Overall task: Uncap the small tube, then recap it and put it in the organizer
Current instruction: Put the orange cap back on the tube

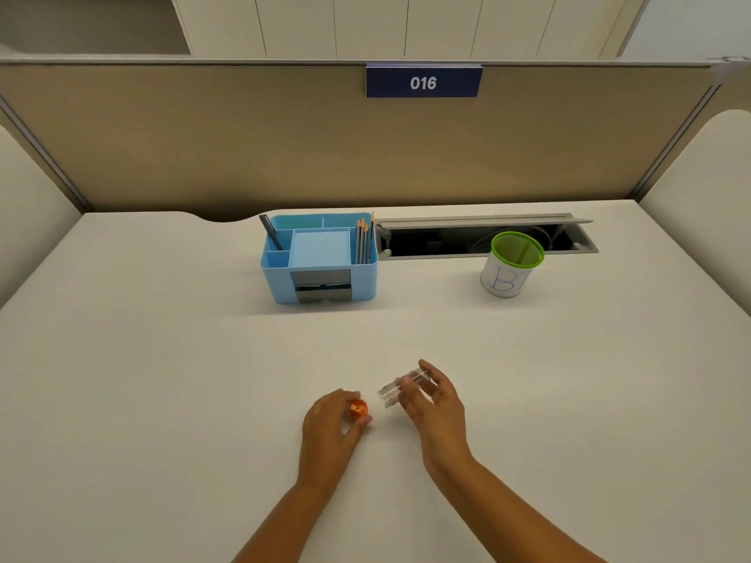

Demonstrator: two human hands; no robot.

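We note the small clear tube (pixel 400 387) uncapped and lying tilted in the right hand (pixel 433 400), its open mouth pointing toward the left hand and slightly down. The right fingers (pixel 426 369) wrap the closed far end, the thumb pressing the tube's middle, so the grasp is firm and the tube sits just above the white desk (pixel 162 379). Near it, with a small gap between, we see the orange cap (pixel 358 409) pinched between the thumb and fingertips of the left hand (pixel 331 420) (the cap's inner face turned toward us). Cap and tube are apart, not touching.

Farther back on the desk stands the blue organizer (pixel 321 258), well apart from both hands. Its right-hand slot holds several pencils (pixel 363 241) standing upright, points up; a dark pen (pixel 271 233) leans in a left rear compartment; the middle compartment carries a pale blue block, whether paper or a lid we cannot tell. To the organizer's right, an open cable tray (pixel 483 237) is set into the desk, and in front of it a white cup with a green rim (pixel 511 264), marked with a blue letter B. Behind everything runs a beige partition bearing a blue plate reading 016 (pixel 423 81).
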